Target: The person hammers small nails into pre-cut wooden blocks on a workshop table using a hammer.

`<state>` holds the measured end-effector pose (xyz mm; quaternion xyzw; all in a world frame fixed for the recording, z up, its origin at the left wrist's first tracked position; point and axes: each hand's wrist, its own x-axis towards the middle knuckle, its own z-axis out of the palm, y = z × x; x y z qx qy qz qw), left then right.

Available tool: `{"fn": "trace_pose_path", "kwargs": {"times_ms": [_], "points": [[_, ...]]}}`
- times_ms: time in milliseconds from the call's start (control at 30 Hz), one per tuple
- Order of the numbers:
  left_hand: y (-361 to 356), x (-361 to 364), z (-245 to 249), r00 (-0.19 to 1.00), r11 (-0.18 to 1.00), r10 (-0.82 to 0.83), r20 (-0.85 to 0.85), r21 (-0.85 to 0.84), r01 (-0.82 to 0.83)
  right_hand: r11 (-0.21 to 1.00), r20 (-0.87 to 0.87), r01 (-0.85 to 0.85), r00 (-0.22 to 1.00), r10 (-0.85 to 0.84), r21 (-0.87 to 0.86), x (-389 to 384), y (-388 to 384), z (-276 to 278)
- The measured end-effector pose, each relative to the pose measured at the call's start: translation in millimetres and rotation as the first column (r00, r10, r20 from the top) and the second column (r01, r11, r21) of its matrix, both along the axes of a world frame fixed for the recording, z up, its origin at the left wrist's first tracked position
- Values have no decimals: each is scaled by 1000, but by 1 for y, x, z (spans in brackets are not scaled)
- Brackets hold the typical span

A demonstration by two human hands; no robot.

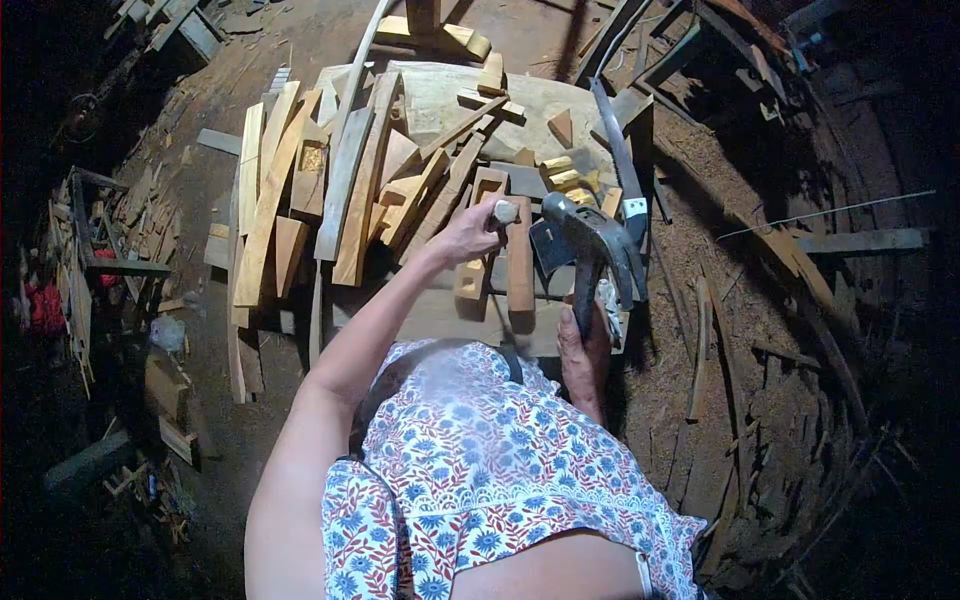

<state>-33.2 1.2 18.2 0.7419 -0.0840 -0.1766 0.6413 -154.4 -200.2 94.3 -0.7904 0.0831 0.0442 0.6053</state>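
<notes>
Out over the near half of the workbench (pixel 435 100), a round-butted hand tool (pixel 507 212) stands in the left hand (pixel 472 236) (a chisel, I'd guess, though its blade is hidden). Its blunt end faces up at the camera, so the long axis looks close to vertical, and the fingers are closed round the shaft, seemingly to keep it steady and the butt clear.

Beneath that fist lies a mortised block (pixel 470 283), sockets upward, its length running away from the body with the far end leaning slightly right. Just to its right comes a reddish-brown block (pixel 520 262), laid nearly parallel, perhaps to be within easy reach.

Now the claw hammer (pixel 590 232)! The right hand, (pixel 581 352) well apart from the left, is wrapped low on the handle, probably for leverage. That handle points away from the body; the head sits crosswise, striking face toward the upright butt, claws curving back near-right. Whether face and butt are level, I can't tell.

Farther out, a saw (pixel 618 145) lies along the right edge, blade pointing away, and long boards (pixel 280 196) crowd the left side, stacked lengthwise, likely to leave working room between.
</notes>
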Motion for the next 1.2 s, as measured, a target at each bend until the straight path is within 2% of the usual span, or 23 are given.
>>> {"fn": "trace_pose_path", "kwargs": {"times_ms": [100,167,200,233,300,367,433,467,500,567,600,633,700,733,767,833,867,900,933,1000,1067,1167,1200], "points": [[-1,-4,13,996,1000,-8,86,6,8,995,18,-22,1000,24,-96,2,4,1],[-2,-2,12,992,999,-24,121,-24,27,944,59,-120,988,145,-309,11,11,12],[-2,-3,12,998,999,-30,63,-22,32,922,381,-201,865,326,-332,10,2,-8],[-1,-2,11,999,999,-35,3,-19,35,922,385,-200,863,326,-332,10,3,-5],[-3,-1,-2,999,993,-39,34,-108,42,942,149,-226,952,268,-248,11,6,4],[-4,-3,1,971,987,-14,239,-151,52,912,173,-267,927,332,-312,8,0,-8],[0,0,-15,969,989,-39,242,-127,72,966,40,-231,973,228,117,11,-1,-15],[1,-2,-24,981,995,-9,192,-101,29,942,-69,-325,941,331,87,12,-7,-9],[1,-4,-33,989,997,23,144,-70,-13,942,-70,-324,941,330,86,10,-8,-13],[1,-6,-27,963,1000,6,271,-28,1,946,44,-270,963,267,179,6,-4,-18],[1,-8,-32,979,999,17,202,-42,-8,944,205,-261,931,302,-201,4,-1,-14],[1,-15,-11,984,999,40,172,-27,-35,947,220,-257,929,297,-192,2,-7,-18],[0,-20,-15,950,996,80,301,13,-87,887,99,-264,941,322,-378,-7,-17,-34],[-2,-24,-13,951,989,111,288,67,-135,950,112,-230,960,257,-211,2,2,1],[-5,-27,-11,921,976,142,362,102,-190,980,-120,-179,978,168,-90,5,8,15],[-12,-32,-7,837,941,204,508,133,-310,991,-86,-134,987,133,-5,4,11,15],[-12,-32,-4,862,946,185,471,152,-286,996,-147,-79,986,84,41,2,14,18],[-11,-31,-4,890,952,163,426,168,-254,996,-202,-73,976,82,48,4,14,25],[-12,-25,-8,826,948,177,536,132,-289,996,-138,-91,986,94,23,4,11,19],[-7,-16,-16,893,976,170,416,51,-210,995,-82,-103,991,102,-11,3,7,17],[0,-8,-15,947,993,106,302,12,-115,998,-196,32,980,-22,51,2,11,29],[4,-7,-2,963,997,73,258,16,-80,999,-101,-43,994,40,-25,5,4,28],[5,-7,-5,911,995,53,410,58,-84,988,13,-96,995,98,-117,10,3,24]]}}
